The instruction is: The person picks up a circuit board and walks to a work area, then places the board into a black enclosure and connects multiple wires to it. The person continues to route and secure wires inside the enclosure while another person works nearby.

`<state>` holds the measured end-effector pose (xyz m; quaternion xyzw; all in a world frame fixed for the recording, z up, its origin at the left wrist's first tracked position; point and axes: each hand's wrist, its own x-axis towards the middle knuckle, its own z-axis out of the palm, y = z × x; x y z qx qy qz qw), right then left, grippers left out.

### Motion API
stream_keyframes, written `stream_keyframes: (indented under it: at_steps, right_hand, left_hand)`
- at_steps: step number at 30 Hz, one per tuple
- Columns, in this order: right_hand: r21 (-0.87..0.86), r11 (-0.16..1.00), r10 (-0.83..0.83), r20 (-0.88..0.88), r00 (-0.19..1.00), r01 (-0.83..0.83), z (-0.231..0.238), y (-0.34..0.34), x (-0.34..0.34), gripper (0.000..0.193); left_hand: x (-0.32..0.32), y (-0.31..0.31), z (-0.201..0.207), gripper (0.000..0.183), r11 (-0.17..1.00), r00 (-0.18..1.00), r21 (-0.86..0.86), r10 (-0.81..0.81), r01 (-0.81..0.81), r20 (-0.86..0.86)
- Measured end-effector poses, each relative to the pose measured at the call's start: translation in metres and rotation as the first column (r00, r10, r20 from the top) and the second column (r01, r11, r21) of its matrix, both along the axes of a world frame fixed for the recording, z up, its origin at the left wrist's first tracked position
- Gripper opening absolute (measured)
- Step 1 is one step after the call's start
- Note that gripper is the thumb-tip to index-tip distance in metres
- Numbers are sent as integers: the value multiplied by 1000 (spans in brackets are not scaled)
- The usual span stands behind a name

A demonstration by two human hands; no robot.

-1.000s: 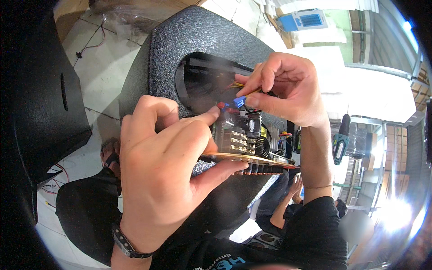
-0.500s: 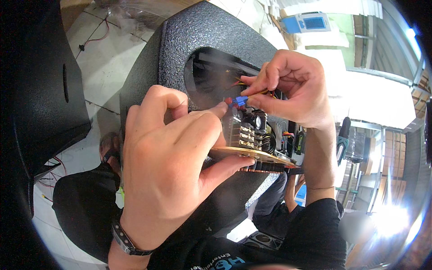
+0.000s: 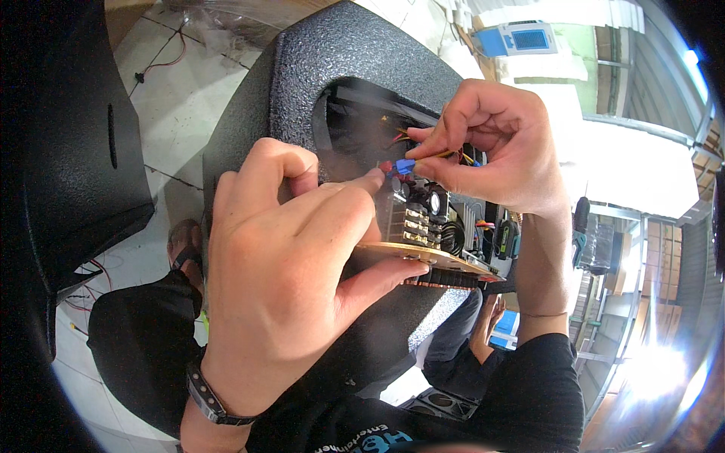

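Note:
My left hand (image 3: pixel 276 257) grips a circuit board (image 3: pixel 442 258), its thumb below the edge and its index fingertip against a small red part (image 3: pixel 386 166) above the board. My right hand (image 3: pixel 502 147) pinches a blue wire connector (image 3: pixel 405 167) between thumb and fingers, right beside that red part. Thin yellow, red and dark wires (image 3: pixel 445 155) trail from the connector under the right fingers. Whether the connector is seated cannot be made out. Capacitors, a terminal block (image 3: pixel 414 225) and coiled black cable (image 3: pixel 451 238) stand on the board, which is held at the opening of a black textured speaker cabinet (image 3: pixel 340 45).
Another black cabinet (image 3: pixel 83 151) stands at the left. Loose wires (image 3: pixel 177 57) lie on the tiled floor (image 3: pixel 170 121). Beyond my right forearm is a drill-like tool (image 3: pixel 581 226). A co-worker's arm (image 3: pixel 483 332) shows behind the cabinet, with stacked cartons (image 3: pixel 661 260) at the far right.
Both hands keep nearly the same hold and place. The right hand and forearm have shifted very slightly right, and the view has moved a little.

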<state>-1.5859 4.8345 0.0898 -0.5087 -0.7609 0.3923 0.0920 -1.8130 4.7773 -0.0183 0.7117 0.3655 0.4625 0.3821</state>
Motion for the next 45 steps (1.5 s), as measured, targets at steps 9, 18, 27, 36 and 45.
stream_keyframes:
  at_steps: [9,18,27,36,45]
  right_hand:
    - [4,1000,26,156,987,-27,10,1,-13,21]
    - [-67,989,143,256,956,-130,17,8,-21,6]
    - [-75,981,191,215,958,-179,15,14,-28,6]
    - [-10,964,257,283,924,-265,15,17,-29,4]
    - [-8,973,230,188,955,-233,11,14,-15,9]
  left_hand:
    - [0,0,2,44,1000,1000,-12,9,-9,-13]
    - [0,-1,2,53,1000,1000,-26,6,-6,-11]
    - [1,-2,3,62,1000,997,7,-6,7,-76]
    - [3,-3,6,57,999,991,32,6,-1,-134]
    - [7,-10,10,42,999,984,31,27,-22,-178]
